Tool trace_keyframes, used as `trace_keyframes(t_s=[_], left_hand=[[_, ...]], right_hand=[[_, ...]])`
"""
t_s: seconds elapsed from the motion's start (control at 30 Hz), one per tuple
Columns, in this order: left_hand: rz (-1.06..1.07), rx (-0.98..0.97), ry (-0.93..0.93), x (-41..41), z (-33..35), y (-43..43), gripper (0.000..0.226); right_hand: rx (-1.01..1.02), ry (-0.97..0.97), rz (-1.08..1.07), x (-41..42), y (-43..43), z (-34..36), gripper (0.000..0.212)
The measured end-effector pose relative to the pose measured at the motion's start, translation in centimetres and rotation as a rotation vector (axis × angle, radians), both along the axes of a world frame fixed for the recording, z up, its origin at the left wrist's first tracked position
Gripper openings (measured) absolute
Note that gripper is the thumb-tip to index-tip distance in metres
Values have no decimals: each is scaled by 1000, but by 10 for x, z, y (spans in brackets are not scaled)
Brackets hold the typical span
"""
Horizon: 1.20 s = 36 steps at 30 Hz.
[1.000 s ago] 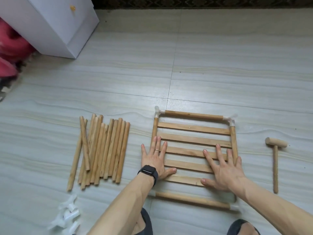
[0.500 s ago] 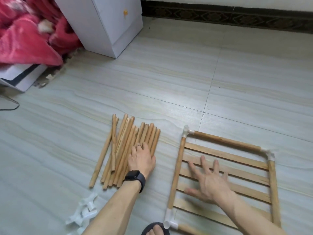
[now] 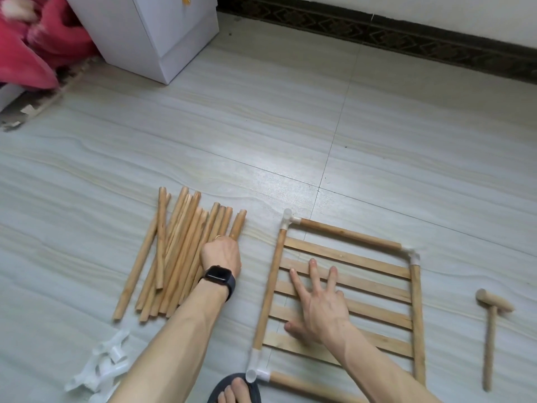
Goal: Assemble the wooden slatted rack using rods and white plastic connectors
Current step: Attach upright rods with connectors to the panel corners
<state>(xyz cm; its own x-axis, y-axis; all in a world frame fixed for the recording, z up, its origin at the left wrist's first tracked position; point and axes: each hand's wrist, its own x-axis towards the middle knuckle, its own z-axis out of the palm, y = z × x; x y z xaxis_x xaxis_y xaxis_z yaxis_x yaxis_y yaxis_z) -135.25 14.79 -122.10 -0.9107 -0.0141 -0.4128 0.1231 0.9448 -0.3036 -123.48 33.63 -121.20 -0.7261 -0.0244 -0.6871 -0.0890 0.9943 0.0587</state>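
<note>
Wooden slats [image 3: 348,258] five, one mallet [image 3: 491,321], one gripped rod [image 3: 239,223]

The left hand [image 3: 222,255] was stretched forward with its back upward, the fingers bent down and away behind the knuckles, so whether they gripped anything could not be judged; a black wristwatch [image 3: 218,276] sat on that bare wrist. The right hand [image 3: 322,303] lay palm down, fingers straight and spread, thumb out to the left, its bare forearm running in from the lower right
</note>
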Motion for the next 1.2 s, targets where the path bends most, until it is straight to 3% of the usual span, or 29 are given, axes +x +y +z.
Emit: trace_keyframes(t_s=[0.07, 0.1, 0.2, 0.3, 0.37, 0.47, 0.53, 0.57, 0.67, 0.8, 0.9, 1.07, 1.13, 1.2], left_hand=[[-12, 20, -19, 0, -1, -1, 73], [-45, 7, -13, 1, -3, -1, 73], [-10, 61, -1, -3, -6, -4, 35], [-20, 231, 46, -10, 9, -11, 34], [-79, 431, 65, -10, 24, -14, 34], [-21, 908, -202, -7, 52, -3, 31], [165, 1291, -516, -2, 65, 11, 25], [211, 1394, -659, 0, 70, 19, 22], [251, 1533, -919, 9, 72, 37, 26], [419, 1605, -1019, 17, 62, 48, 29], [565, 1649, -930, 22, 50, 49, 42], [733, 1598, -519, 20, 30, 37, 57], [706, 1488, -316, 19, 18, 31, 83], [535, 1302, -131, 21, 9, 27, 84]], right_hand=[[-4, -7, -4, 1, 1, 0, 115], [-4, -11, -4, 1, 1, -1, 115], [-8, -44, -12, -1, 3, -4, 115], [-63, -107, -73, -12, 10, 1, 109], [-274, -37, -275, -22, 13, 11, 100], [-767, 261, -798, -38, 12, 33, 78], [-1069, 238, -1068, -48, 14, 47, 68], [-1176, 177, -1126, -52, 17, 53, 64], [-1289, 144, -1046, -59, 28, 61, 50], [-1267, 177, -976, -59, 42, 60, 41], [-1176, 218, -1034, -54, 51, 55, 39], [-1133, 348, -1228, -45, 64, 45, 45], [-1102, 381, -1245, -45, 66, 45, 43], [-1066, 392, -1224, -48, 67, 46, 42]])
